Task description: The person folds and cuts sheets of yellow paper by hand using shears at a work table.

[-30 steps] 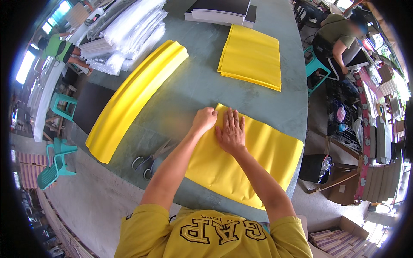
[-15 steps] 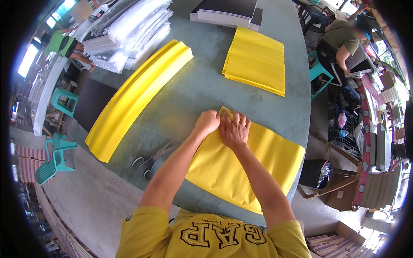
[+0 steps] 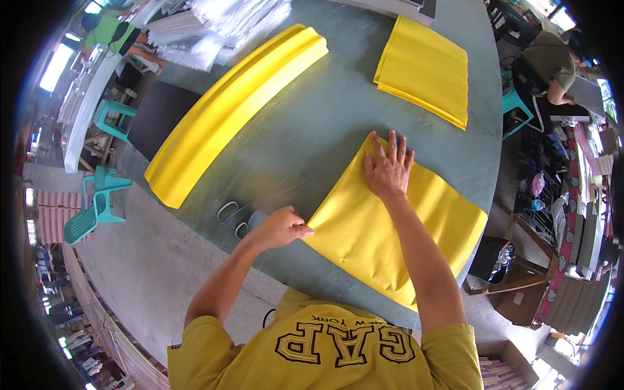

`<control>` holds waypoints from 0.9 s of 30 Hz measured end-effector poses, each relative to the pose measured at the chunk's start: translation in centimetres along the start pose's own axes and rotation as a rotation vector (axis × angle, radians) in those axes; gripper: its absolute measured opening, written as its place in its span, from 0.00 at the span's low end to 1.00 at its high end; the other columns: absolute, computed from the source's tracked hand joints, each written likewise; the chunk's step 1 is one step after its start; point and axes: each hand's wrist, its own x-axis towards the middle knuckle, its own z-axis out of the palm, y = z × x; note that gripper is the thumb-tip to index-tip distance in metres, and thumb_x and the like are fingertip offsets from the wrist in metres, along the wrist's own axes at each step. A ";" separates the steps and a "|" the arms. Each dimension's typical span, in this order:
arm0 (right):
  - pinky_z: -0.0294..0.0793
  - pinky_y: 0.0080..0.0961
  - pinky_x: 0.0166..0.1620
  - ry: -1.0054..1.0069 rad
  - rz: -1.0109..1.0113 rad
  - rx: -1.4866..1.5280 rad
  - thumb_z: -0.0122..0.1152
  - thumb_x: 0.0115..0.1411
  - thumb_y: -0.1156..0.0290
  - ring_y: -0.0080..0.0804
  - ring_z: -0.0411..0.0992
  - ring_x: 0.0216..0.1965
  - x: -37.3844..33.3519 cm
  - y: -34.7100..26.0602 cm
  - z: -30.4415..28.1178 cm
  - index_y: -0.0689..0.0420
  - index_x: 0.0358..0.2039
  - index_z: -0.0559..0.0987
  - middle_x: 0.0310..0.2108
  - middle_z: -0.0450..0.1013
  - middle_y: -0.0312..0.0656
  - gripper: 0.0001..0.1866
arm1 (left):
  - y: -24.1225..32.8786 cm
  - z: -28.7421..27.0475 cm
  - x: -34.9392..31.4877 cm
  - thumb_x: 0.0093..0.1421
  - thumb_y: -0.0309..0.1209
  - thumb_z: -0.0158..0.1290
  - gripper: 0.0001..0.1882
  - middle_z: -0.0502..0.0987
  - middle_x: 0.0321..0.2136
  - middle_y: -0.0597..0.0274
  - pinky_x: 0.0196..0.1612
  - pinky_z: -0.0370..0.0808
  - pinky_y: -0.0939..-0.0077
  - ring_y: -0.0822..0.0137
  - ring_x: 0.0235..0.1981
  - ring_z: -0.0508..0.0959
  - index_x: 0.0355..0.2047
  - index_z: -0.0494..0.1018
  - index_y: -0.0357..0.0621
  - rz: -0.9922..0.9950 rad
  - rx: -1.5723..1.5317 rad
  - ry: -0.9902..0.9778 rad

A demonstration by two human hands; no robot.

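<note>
A folded yellow sheet, looking like plastic or smooth fabric, lies in front of me on the table. My right hand presses flat near its far corner, fingers spread. At the sheet's near left corner, my left hand is closed, thumb and curled fingers pinching the edge. Beside the left wrist lie scissors, their blades partly hidden by that hand. A second folded yellow sheet rests at the far right, and a long folded yellow strip stretches along the left.
The grey-green table carries clear plastic-wrapped stacks at the far left and a black board by the left edge. Teal stools stand on the floor. One person is far left, another far right.
My left hand has slid toward me along the sheet's left edge, from the far corner to the near one. The right hand has flattened and spread its fingers. The view has shifted.
</note>
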 end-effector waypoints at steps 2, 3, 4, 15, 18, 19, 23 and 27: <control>0.35 0.48 0.61 -0.009 0.002 -0.017 0.35 0.59 0.53 0.46 0.36 0.64 0.0 -0.1 0.0 0.39 0.60 0.52 0.63 0.41 0.43 0.28 | -1.1 1.0 -0.8 0.53 0.40 0.53 0.17 0.69 0.14 0.58 0.23 0.64 0.71 0.66 0.17 0.68 0.22 0.72 0.36 0.055 -0.012 0.119; 0.35 0.48 0.61 -0.010 -0.003 -0.017 0.35 0.59 0.53 0.46 0.36 0.63 0.0 -0.1 0.1 0.39 0.60 0.52 0.63 0.41 0.43 0.28 | -1.5 1.4 -1.2 0.53 0.40 0.53 0.17 0.69 0.14 0.60 0.22 0.64 0.72 0.68 0.16 0.67 0.21 0.72 0.37 0.083 -0.017 0.179; 0.35 0.48 0.61 -0.010 -0.002 -0.023 0.35 0.59 0.53 0.46 0.36 0.63 0.0 0.0 0.3 0.38 0.60 0.52 0.63 0.41 0.43 0.28 | -1.1 1.4 -1.2 0.53 0.41 0.53 0.17 0.68 0.13 0.61 0.20 0.63 0.73 0.70 0.14 0.67 0.21 0.72 0.37 -0.066 -0.094 0.106; 0.35 0.49 0.61 -0.003 -0.018 -0.040 0.36 0.58 0.50 0.47 0.36 0.63 0.0 0.5 0.5 0.37 0.60 0.52 0.63 0.40 0.43 0.28 | 0.9 2.6 -1.4 0.55 0.42 0.51 0.20 0.67 0.08 0.63 0.14 0.63 0.77 0.74 0.08 0.67 0.18 0.69 0.37 -0.477 -0.193 -0.009; 0.35 0.49 0.61 -0.032 -0.004 -0.039 0.36 0.58 0.50 0.46 0.36 0.64 0.0 0.1 0.5 0.36 0.60 0.52 0.63 0.40 0.42 0.28 | -0.5 3.7 -1.3 0.55 0.43 0.52 0.20 0.68 0.08 0.62 0.14 0.64 0.78 0.73 0.09 0.68 0.18 0.70 0.37 -0.258 0.170 0.077; 0.34 0.48 0.61 -0.023 -0.009 -0.035 0.36 0.58 0.50 0.46 0.35 0.64 0.0 0.1 0.5 0.36 0.60 0.52 0.63 0.40 0.42 0.28 | -0.5 3.5 -1.2 0.55 0.42 0.51 0.19 0.69 0.09 0.61 0.14 0.65 0.78 0.72 0.10 0.69 0.18 0.70 0.37 -0.240 0.190 0.036; 0.34 0.48 0.61 -0.015 -0.009 -0.020 0.36 0.58 0.50 0.45 0.36 0.64 -0.1 0.0 0.4 0.36 0.60 0.52 0.63 0.40 0.42 0.28 | 0.4 0.4 -0.5 0.55 0.39 0.51 0.16 0.71 0.12 0.61 0.15 0.68 0.79 0.72 0.13 0.73 0.20 0.72 0.36 -0.393 -0.088 -0.204; 0.35 0.49 0.61 -0.002 -0.014 -0.028 0.36 0.58 0.51 0.46 0.36 0.64 0.0 0.2 0.7 0.37 0.60 0.53 0.63 0.40 0.43 0.28 | 0.9 0.6 -1.1 0.53 0.36 0.52 0.13 0.73 0.15 0.62 0.16 0.70 0.80 0.74 0.16 0.74 0.23 0.73 0.35 -0.533 -0.334 -0.172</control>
